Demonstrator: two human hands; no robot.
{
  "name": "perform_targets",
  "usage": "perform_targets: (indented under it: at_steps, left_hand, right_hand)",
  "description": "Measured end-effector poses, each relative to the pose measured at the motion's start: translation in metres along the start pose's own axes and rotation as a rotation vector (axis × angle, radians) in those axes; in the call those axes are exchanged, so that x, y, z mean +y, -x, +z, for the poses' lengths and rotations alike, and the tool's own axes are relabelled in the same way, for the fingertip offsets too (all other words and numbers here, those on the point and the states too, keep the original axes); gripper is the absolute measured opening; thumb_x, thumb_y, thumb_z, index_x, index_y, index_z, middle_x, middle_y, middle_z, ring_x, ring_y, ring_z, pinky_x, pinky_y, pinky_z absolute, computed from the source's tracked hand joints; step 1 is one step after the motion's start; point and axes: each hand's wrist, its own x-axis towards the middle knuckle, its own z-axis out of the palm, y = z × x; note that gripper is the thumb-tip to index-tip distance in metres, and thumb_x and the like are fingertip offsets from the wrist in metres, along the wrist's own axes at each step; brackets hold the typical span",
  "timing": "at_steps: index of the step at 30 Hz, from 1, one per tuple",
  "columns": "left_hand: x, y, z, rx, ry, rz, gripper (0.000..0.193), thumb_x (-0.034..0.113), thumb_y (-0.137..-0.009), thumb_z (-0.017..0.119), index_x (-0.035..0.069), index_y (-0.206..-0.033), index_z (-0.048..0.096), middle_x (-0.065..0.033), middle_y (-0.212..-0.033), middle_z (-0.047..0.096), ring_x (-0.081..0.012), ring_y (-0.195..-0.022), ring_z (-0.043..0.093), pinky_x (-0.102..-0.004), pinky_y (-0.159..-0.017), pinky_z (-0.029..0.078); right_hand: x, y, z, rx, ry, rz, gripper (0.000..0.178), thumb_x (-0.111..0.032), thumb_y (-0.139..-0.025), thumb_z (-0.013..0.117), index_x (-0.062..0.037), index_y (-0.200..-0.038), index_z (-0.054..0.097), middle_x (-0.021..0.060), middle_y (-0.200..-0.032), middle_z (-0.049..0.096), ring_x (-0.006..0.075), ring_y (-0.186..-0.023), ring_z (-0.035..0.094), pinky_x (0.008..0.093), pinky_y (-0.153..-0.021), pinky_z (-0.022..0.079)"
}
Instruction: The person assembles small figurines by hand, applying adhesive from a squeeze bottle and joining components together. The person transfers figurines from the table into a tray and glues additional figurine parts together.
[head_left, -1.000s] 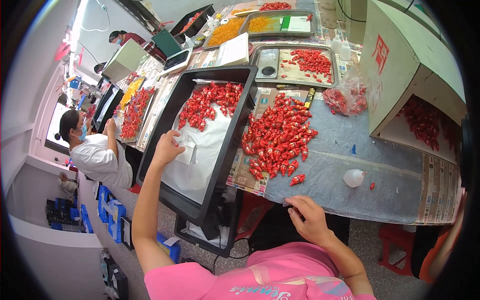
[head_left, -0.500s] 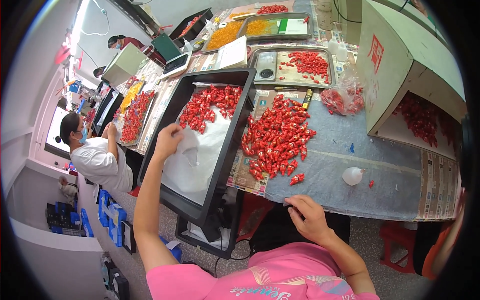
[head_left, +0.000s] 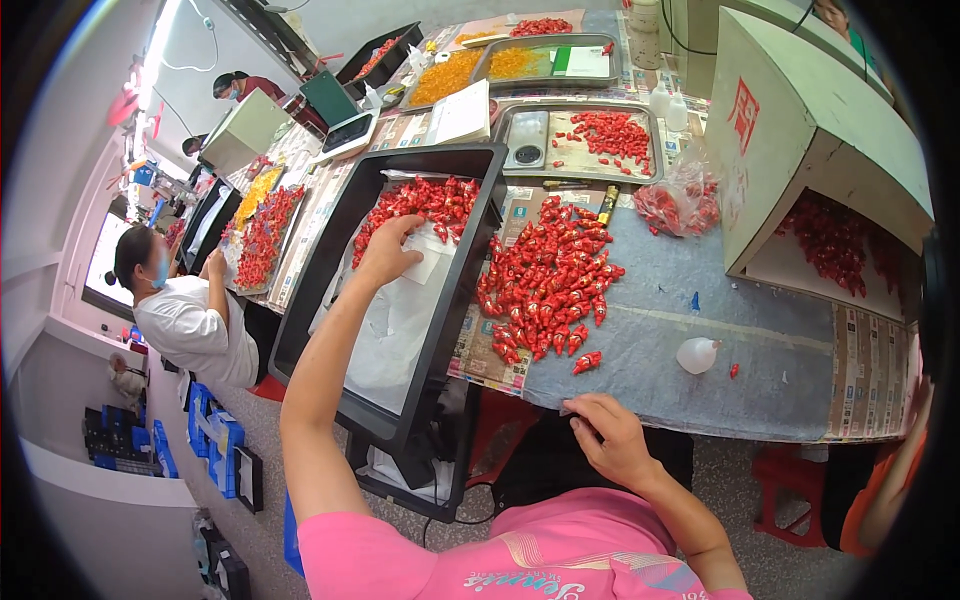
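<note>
My left hand (head_left: 392,250) is inside a black tray (head_left: 425,385) lined with white sheeting (head_left: 385,350). Its fingers are parted and reach the near edge of a heap of small red figurine-like pieces (head_left: 445,200) at the tray's far end. I see nothing clearly gripped in it. At the table's front edge, my right hand (head_left: 612,437) is closed in a pinch. A tiny greyish bit shows at its fingertips, too small to name. Just beyond lies a large pile of red pieces with gold marks (head_left: 548,285), one single piece (head_left: 587,362) apart from it.
A white squeeze bottle (head_left: 698,355) stands on the grey cloth (head_left: 650,385). At the right is a pale box (head_left: 830,130) holding red pieces. Behind are a metal tray (head_left: 655,165), a bag of red pieces (head_left: 680,205) and a marker-like tube (head_left: 609,205). A co-worker (head_left: 195,320) sits at left.
My left hand has moved forward and right inside the black tray, from over the white sheeting to the red pieces. My right hand stays pinched at the table edge.
</note>
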Motion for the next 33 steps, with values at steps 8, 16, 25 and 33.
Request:
perform_targets:
  at_steps: [8, 16, 25, 33]
  left_hand:
    - [-0.026, 0.017, -0.002, 0.242, 0.119, -0.058, 0.026, 0.0, -0.075, 0.06, -0.001, -0.1, 0.064, -0.0088, -0.091, 0.065, -0.0143, -0.075, 0.063, -0.0251, -0.068, 0.05]
    - [-0.005, 0.028, 0.006, -0.048, 0.174, -0.134, 0.04, 0.003, -0.076, 0.061, 0.0, -0.115, 0.055, -0.005, -0.085, 0.059, -0.0107, -0.064, 0.058, -0.0242, -0.059, 0.049]
    - [0.029, 0.041, -0.024, 0.025, 0.322, -0.278, 0.028, 0.004, -0.077, 0.059, -0.001, -0.105, 0.062, -0.0043, -0.076, 0.062, -0.0107, -0.067, 0.059, -0.0249, -0.06, 0.049]
    - [0.039, 0.042, -0.023, 0.045, -0.013, 0.087, 0.039, 0.003, -0.078, 0.057, 0.001, -0.116, 0.058, -0.0199, -0.113, 0.058, -0.0304, -0.1, 0.058, -0.0359, -0.089, 0.046]
  right_hand:
    - [0.003, 0.001, 0.0, -0.006, -0.009, -0.023, 0.024, 0.001, -0.08, 0.061, -0.0009, -0.103, 0.06, 0.0144, -0.096, 0.061, 0.0304, -0.085, 0.062, 0.0354, -0.073, 0.051]
    - [-0.001, -0.001, 0.001, 0.004, -0.001, -0.006, 0.021, 0.002, -0.08, 0.06, -0.0004, -0.1, 0.061, 0.0142, -0.094, 0.061, 0.0297, -0.084, 0.062, 0.0347, -0.072, 0.05]
    - [0.002, 0.003, 0.002, 0.035, -0.016, -0.008, 0.02, 0.0, -0.081, 0.06, -0.0015, -0.101, 0.061, 0.0136, -0.093, 0.061, 0.0287, -0.081, 0.061, 0.0336, -0.07, 0.05]
    - [-0.003, 0.001, 0.0, 0.024, -0.066, 0.065, 0.019, -0.002, -0.082, 0.061, -0.0023, -0.101, 0.062, 0.013, -0.091, 0.06, 0.0263, -0.076, 0.06, 0.0321, -0.064, 0.049]
